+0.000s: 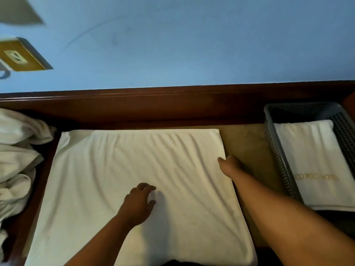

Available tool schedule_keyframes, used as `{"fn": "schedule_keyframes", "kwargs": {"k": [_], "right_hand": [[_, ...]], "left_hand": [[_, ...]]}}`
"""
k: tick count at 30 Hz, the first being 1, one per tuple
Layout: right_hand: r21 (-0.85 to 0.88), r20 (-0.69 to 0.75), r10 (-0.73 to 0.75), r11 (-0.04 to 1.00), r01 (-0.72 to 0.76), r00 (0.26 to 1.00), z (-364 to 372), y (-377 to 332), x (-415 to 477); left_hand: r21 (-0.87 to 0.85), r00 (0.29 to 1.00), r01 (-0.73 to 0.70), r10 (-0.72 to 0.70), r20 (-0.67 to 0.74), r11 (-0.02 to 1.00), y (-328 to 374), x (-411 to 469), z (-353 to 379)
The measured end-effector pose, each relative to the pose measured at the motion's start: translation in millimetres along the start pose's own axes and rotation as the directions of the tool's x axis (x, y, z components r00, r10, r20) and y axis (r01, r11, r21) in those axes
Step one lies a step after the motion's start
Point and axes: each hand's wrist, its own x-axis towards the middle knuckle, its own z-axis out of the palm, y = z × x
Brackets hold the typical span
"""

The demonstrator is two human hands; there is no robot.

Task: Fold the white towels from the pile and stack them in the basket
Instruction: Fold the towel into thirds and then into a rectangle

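White terry towel (134, 169) flat on tan surface (247, 143), between crumpled white towel pile (17, 150) and grey perforated plastic basket (276, 150). Left grip (137, 204) spread, pressing centre; right grip (229, 166) pinching right edge. Best: fold over evenly, corners matched

The right hand (229, 166) hides its fingers under the 3 o'clock edge of the spread towel (134, 169). The pile (17, 150) at 9 o'clock and the basket (275, 150) at 3 o'clock run off frame. The gold lettering (317, 177) on the folded towel (311, 150) is blurred.

Open above the spread towel (134, 169). Hemmed in by dark wooden backboard (172, 104) behind, rumpled pile (17, 150) left, grey basket (278, 160) right.
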Motion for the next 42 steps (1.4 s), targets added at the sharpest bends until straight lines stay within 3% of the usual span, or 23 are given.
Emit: {"fn": "schedule_keyframes", "kwargs": {"k": [5, 10, 14, 16, 19, 21, 26, 30, 35, 42], "right_hand": [[-0.06, -0.054, -0.072, 0.996, 0.069, 0.996, -10.4, -63.4, 61.0], [-0.061, -0.156, -0.013, 0.998, 0.004, 0.988, -28.1, -60.8, 93.5], [-0.036, -0.284, -0.132, 0.991, 0.127, 0.95, -20.9, -48.2, 68.6], [-0.134, -0.341, -0.263, 0.964, 0.23, 0.903, -9.9, -35.7, 39.2], [-0.36, -0.186, -0.577, 0.793, 0.491, 0.795, 21.7, 5.3, -18.0], [-0.413, -0.031, -0.651, 0.7, 0.583, 0.759, 46.4, 41.0, -58.9], [-0.423, 0.079, -0.564, 0.728, 0.54, 0.822, 80.4, 119.7, -139.4], [-0.501, 0.155, -0.493, 0.708, 0.498, 0.856, 70.6, 144.9, -166.6], [-0.548, 0.195, -0.46, 0.681, 0.485, 0.866, 62.5, 141.2, -185.2], [-0.552, 0.384, -0.492, 0.557, 0.621, 0.782, 97.5, 94.2, -212.2]], "left_hand": [[-0.043, 0.999, -0.01, 0.008, -0.048, 0.999, -2.9, 47.1, -16.7], [-0.047, 0.997, -0.034, 0.031, -0.066, 0.998, -6.8, 64.9, -11.5], [-0.038, 0.995, -0.047, 0.043, -0.091, 0.998, -6.1, 56.3, 0.3], [-0.041, 0.995, -0.054, 0.05, -0.091, 0.998, -4.8, 44.8, 7.9], [-0.005, 0.998, -0.046, 0.046, -0.046, 0.999, -3.0, 21.9, 18.4], [0.013, 0.999, -0.034, 0.035, -0.022, 0.999, -4.1, 1.0, 26.5], [0.029, 0.999, 0.025, -0.026, 0.023, 0.999, -12.2, -68.0, 53.0], [-0.043, 0.999, 0.043, -0.044, -0.029, 0.998, -32.2, -117.5, 76.9], [-0.064, 0.971, 0.229, -0.233, -0.056, 0.971, -47.6, -157.4, 80.2], [-0.231, 0.877, 0.435, -0.467, -0.11, 0.87, -99.2, -186.0, 69.4]]}}
